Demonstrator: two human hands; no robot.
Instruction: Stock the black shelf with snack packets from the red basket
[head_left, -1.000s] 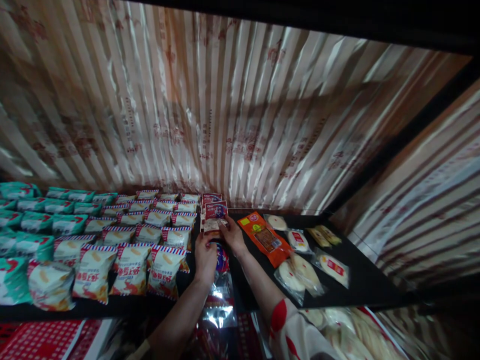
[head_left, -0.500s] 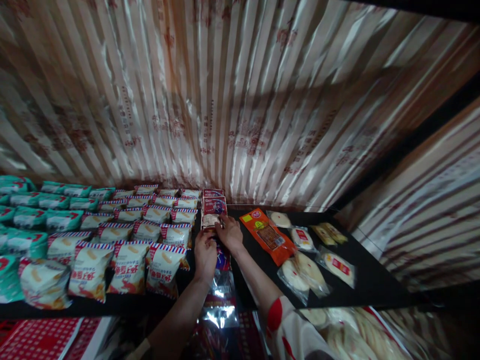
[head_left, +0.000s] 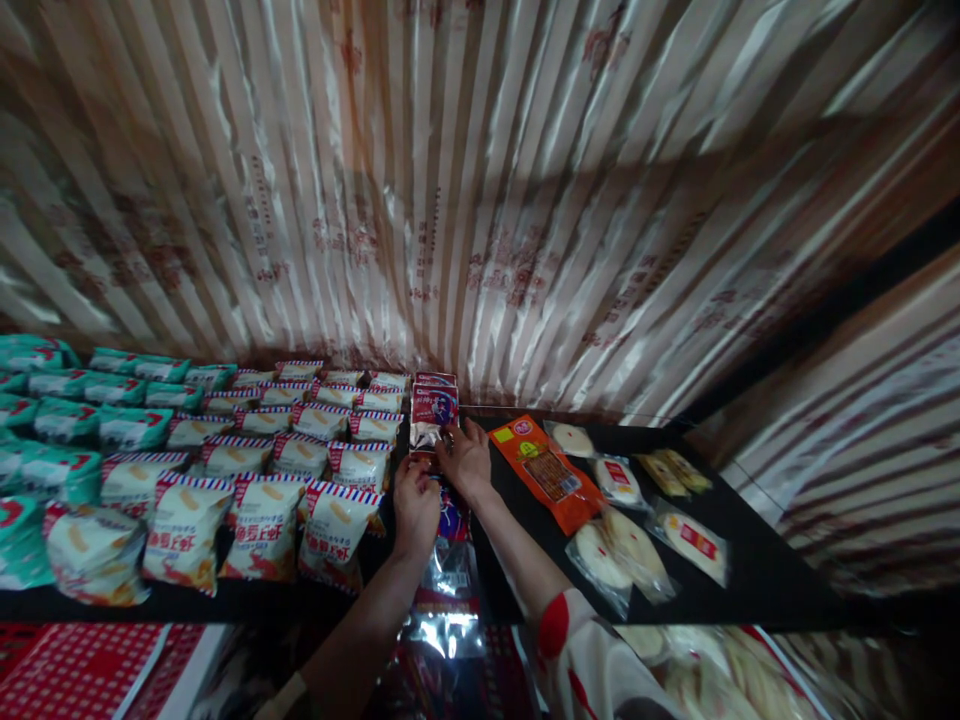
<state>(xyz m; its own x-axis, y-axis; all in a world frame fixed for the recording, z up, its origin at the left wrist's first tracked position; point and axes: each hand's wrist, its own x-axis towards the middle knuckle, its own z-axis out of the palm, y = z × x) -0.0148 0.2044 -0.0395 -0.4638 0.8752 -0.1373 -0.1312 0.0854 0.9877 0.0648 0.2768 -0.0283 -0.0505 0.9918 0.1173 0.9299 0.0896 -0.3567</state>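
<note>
A column of dark red and purple snack packets lies on the black tabletop in front of me. My left hand is closed, its curled fingers gripping the near edge of the front packet. Over that packet's near right corner, my right hand holds on with bent fingers; the fingertips are partly hidden. Between my forearms lies a shiny packet with a clear, glossy surface, reaching over the table's front edge.
Rows of white snack bags and green bags stand on the left. On the right lie an orange packet, round wrapped flatbreads and yellow packs. A pleated curtain hangs behind. Below are more bagged flatbreads.
The view has shifted slightly. My right hand's fingers have spread a little and shifted on the packet, showing more of its printed front. My left hand stays at the near edge.
</note>
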